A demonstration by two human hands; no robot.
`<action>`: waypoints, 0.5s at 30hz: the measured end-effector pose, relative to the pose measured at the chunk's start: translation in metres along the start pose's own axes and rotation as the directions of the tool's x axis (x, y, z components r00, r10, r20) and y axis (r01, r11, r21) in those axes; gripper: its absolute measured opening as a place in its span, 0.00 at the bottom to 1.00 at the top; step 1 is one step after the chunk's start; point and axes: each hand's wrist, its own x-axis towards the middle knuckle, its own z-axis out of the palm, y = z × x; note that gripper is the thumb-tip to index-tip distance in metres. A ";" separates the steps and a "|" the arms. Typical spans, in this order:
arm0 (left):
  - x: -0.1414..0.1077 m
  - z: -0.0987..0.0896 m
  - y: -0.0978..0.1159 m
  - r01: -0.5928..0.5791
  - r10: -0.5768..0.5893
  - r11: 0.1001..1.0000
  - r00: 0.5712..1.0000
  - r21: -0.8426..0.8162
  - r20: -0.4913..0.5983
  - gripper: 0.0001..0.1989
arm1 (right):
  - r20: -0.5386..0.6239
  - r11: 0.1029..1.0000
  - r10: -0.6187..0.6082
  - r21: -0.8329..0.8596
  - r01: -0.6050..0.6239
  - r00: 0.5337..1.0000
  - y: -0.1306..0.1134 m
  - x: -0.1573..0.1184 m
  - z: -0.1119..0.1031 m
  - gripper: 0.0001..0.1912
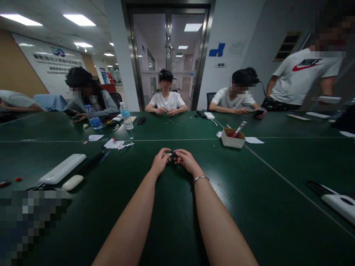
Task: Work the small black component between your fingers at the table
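Note:
Just above the green table [172, 221], both of my hands meet around a small dark object [173, 154] with a light end at its left. My left hand [161, 162] pinches that light end between thumb and fingers. On the other side, my right hand [187, 161] grips the dark part, its fingers curled. The fingers hide much of the object, and what it is cannot be made out.
A cardboard box [232, 141] with a red tool stands ahead right. Paper scraps [114, 144], a white power strip [63, 169] and a white mouse [72, 182] lie left. Two bottles [127, 116] stand farther back. Several people are around the table; a white device [341, 207] is far right.

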 end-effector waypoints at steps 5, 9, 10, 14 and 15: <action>0.000 0.000 -0.002 -0.014 0.014 0.999 1.000 -0.042 -0.001 0.10 | -0.009 1.000 0.011 0.000 -0.011 1.000 0.000 0.001 0.000 0.08; 0.000 -0.001 -0.003 -0.026 0.026 0.999 0.999 -0.020 -0.021 0.10 | -0.015 1.000 0.008 0.009 -0.008 1.000 0.000 0.001 0.001 0.08; 0.000 -0.001 -0.002 -0.016 0.016 1.000 0.999 0.003 -0.030 0.10 | -0.013 1.000 0.009 0.008 -0.008 1.000 -0.001 0.001 0.001 0.08; -0.001 -0.003 -0.001 0.032 -0.025 0.989 0.999 0.145 -0.045 0.15 | -0.006 1.000 0.011 0.005 -0.011 1.000 -0.002 -0.001 0.001 0.08; -0.001 -0.003 -0.001 0.037 -0.030 0.983 0.999 0.178 -0.043 0.16 | -0.001 1.000 0.011 0.006 -0.011 1.000 -0.002 -0.002 0.001 0.08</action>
